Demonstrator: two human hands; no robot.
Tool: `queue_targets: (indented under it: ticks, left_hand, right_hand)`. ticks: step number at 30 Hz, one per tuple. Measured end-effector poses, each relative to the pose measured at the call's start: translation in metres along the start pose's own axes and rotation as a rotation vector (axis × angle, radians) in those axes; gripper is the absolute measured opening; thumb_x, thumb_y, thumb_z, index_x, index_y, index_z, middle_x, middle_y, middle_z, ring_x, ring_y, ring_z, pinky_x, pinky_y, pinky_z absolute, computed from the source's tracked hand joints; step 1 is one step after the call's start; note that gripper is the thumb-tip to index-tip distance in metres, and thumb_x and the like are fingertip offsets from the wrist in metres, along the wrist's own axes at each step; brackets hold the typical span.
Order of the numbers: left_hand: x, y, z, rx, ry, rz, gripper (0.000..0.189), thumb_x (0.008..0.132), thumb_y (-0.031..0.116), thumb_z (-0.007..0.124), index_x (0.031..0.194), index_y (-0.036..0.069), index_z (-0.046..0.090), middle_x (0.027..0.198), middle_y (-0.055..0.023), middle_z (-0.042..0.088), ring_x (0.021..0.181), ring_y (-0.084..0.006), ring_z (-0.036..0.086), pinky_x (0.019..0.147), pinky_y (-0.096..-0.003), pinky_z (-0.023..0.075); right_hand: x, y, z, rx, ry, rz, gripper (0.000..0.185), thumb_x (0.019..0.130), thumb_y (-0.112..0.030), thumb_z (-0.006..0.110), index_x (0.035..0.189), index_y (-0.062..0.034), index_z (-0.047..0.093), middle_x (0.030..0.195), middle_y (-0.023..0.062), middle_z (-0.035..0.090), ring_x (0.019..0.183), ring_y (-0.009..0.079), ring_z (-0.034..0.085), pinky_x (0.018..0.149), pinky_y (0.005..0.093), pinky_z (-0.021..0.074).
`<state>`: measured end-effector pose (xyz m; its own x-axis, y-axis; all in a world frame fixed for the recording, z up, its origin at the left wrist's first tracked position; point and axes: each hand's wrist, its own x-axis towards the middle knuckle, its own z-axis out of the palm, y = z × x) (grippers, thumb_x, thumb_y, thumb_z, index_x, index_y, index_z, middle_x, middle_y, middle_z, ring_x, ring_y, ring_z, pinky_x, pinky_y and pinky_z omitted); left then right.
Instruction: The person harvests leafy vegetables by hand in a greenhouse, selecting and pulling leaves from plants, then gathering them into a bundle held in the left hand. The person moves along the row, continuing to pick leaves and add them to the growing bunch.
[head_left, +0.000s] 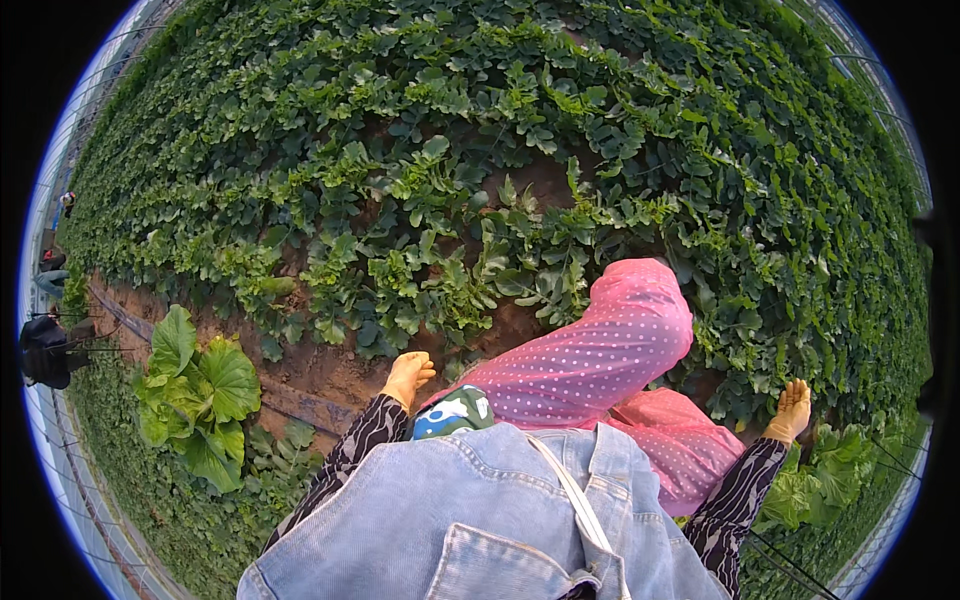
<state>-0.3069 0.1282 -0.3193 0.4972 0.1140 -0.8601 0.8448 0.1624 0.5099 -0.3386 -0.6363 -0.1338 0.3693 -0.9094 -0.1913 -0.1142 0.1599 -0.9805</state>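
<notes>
My left hand (409, 375), in a yellowish glove, is beside the pink dotted trouser leg, above bare soil at the edge of the leafy crop. Its fingers are curled in, and I see nothing held in them. On the far side of my body my right hand (792, 411), gloved alike, hangs over green leaves (750, 352) with its fingers bent together; no object shows in it. Pink trousers with white dots (570, 360) cover my legs, one knee pushed forward into the plants.
Dense rows of lobed leafy plants (420, 180) spread ahead. A broad-leaved plant (202, 397) grows at left, near a dark strip (300, 405) along the soil. Another broad-leaved plant (817, 480) stands at right. People (49, 349) are at the far left rim.
</notes>
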Motion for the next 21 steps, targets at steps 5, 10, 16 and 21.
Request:
queue_targets:
  ticks: [5,10,16,21]
  left_hand:
    - [0.010,0.006,0.000,0.084,0.023,-0.068,0.034,0.091,0.025,0.062,0.118,0.006,0.057,0.103,-0.0083,0.064,0.086,-0.0177,0.064,0.079,-0.0326,0.0503]
    - [0.021,0.009,0.019,0.352,-0.143,-0.131,0.033,0.087,0.018,0.064,0.116,0.003,0.060,0.101,-0.0048,0.064,0.084,-0.0151,0.061,0.080,-0.0298,0.0503]
    - [0.027,0.001,0.034,0.566,-0.265,-0.152,0.035,0.085,0.015,0.066,0.117,0.001,0.061,0.093,-0.0042,0.064,0.078,-0.0131,0.057,0.072,-0.0283,0.0474]
    - [0.024,0.000,0.029,0.510,-0.175,-0.217,0.035,0.084,0.012,0.066,0.117,0.001,0.061,0.091,-0.0047,0.064,0.077,-0.0139,0.056,0.068,-0.0293,0.0473]
  right_hand:
    - [0.008,-0.004,0.016,-0.053,-0.009,0.027,0.035,0.099,-0.032,0.052,0.122,-0.0063,0.059,0.120,0.0044,0.064,0.106,0.0166,0.061,0.089,0.0303,0.0475]
    - [0.008,-0.015,0.019,-0.082,-0.099,-0.006,0.039,0.099,-0.033,0.053,0.126,-0.0043,0.056,0.123,0.0058,0.061,0.111,0.0165,0.059,0.093,0.0301,0.0465]
    - [0.011,-0.021,0.018,-0.059,-0.104,0.016,0.039,0.101,-0.032,0.049,0.129,-0.0049,0.054,0.126,0.0062,0.060,0.115,0.0176,0.058,0.096,0.0300,0.0454]
    - [0.028,-0.001,0.025,-0.104,-0.044,0.027,0.044,0.101,-0.036,0.048,0.132,-0.0059,0.053,0.130,0.0038,0.058,0.116,0.0164,0.057,0.095,0.0280,0.0449]
